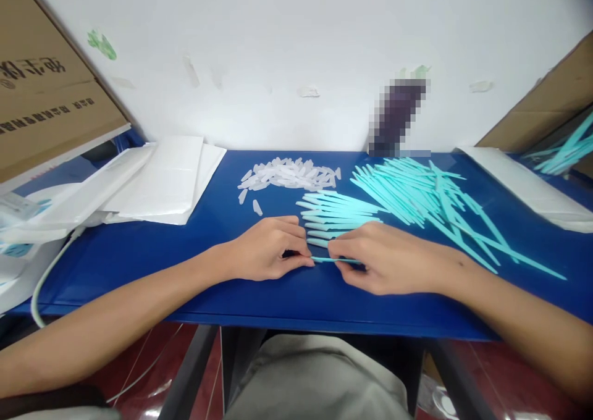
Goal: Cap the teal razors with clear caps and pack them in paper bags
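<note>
Best to hold the teal stick [336, 260] level and low over the blue desk [139, 253], pressing straight along its length so as not to bend it. Pinched shut at both ends: left hand [269, 252] grip on the left tip, right hand [386, 260] grip around the other end, just in front of the row of laid-out sticks [333, 213].

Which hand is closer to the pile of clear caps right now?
Left. The left hand lies just in front of the clear caps, on the person's side. The right hand is farther off to the right. Both pinch one teal stick.
</note>
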`<state>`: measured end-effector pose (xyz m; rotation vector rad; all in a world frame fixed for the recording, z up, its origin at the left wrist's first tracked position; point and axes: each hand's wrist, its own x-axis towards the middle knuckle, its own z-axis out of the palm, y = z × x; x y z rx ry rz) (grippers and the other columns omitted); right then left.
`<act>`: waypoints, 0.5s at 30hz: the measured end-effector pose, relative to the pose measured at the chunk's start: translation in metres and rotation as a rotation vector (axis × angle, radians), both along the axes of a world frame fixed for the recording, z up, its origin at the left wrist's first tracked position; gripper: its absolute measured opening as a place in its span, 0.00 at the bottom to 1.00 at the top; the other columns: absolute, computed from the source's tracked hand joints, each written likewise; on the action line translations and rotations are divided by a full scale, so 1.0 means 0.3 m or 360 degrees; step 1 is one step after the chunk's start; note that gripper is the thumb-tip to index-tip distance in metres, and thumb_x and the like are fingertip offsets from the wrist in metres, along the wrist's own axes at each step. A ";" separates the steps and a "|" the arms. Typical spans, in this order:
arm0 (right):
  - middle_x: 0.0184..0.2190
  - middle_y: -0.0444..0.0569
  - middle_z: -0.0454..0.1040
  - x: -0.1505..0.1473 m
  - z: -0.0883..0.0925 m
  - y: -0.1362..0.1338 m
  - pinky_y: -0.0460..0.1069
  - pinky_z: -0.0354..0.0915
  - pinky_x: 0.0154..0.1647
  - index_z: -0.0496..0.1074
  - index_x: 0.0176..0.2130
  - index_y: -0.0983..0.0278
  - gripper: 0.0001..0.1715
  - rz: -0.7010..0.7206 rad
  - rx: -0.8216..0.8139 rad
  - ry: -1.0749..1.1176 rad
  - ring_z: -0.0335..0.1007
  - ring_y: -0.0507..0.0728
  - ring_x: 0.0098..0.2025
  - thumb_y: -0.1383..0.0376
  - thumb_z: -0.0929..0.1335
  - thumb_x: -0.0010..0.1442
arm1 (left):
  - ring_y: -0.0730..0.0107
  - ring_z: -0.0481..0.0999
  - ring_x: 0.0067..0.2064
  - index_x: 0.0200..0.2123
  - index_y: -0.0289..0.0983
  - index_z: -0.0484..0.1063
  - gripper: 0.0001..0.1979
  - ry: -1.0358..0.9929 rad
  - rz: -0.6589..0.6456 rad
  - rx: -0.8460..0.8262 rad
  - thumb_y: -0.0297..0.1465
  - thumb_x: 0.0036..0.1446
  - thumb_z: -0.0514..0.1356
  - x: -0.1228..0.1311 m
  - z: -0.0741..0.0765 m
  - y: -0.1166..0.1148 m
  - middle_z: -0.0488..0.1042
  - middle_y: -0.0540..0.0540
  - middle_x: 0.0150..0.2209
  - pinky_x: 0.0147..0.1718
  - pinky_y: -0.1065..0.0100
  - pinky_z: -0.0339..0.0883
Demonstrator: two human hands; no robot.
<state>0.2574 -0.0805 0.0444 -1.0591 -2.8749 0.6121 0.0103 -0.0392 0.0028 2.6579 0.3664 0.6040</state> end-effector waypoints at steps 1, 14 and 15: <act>0.24 0.42 0.69 0.004 0.000 0.001 0.50 0.47 0.28 0.63 0.28 0.61 0.09 -0.0012 0.0041 -0.0035 0.57 0.51 0.24 0.70 0.65 0.59 | 0.68 0.72 0.32 0.39 0.36 0.82 0.10 -0.0018 0.0023 0.0036 0.34 0.69 0.62 -0.001 -0.001 0.003 0.80 0.46 0.30 0.35 0.66 0.66; 0.14 0.40 0.61 0.114 0.013 0.087 0.51 0.51 0.30 0.76 0.43 0.62 0.23 -0.0541 0.0206 -0.0160 0.62 0.58 0.24 0.47 0.65 0.66 | 0.65 0.69 0.29 0.28 0.37 0.72 0.22 0.0093 0.1008 0.0721 0.38 0.71 0.48 -0.186 0.061 0.208 0.72 0.45 0.25 0.32 0.64 0.60; 0.17 0.41 0.65 0.119 0.011 0.095 0.51 0.52 0.30 0.76 0.45 0.63 0.24 -0.0541 0.0150 -0.0141 0.63 0.57 0.24 0.46 0.66 0.65 | 0.64 0.69 0.30 0.28 0.37 0.72 0.22 0.0121 0.1125 0.0752 0.38 0.71 0.47 -0.213 0.074 0.226 0.71 0.44 0.26 0.33 0.64 0.60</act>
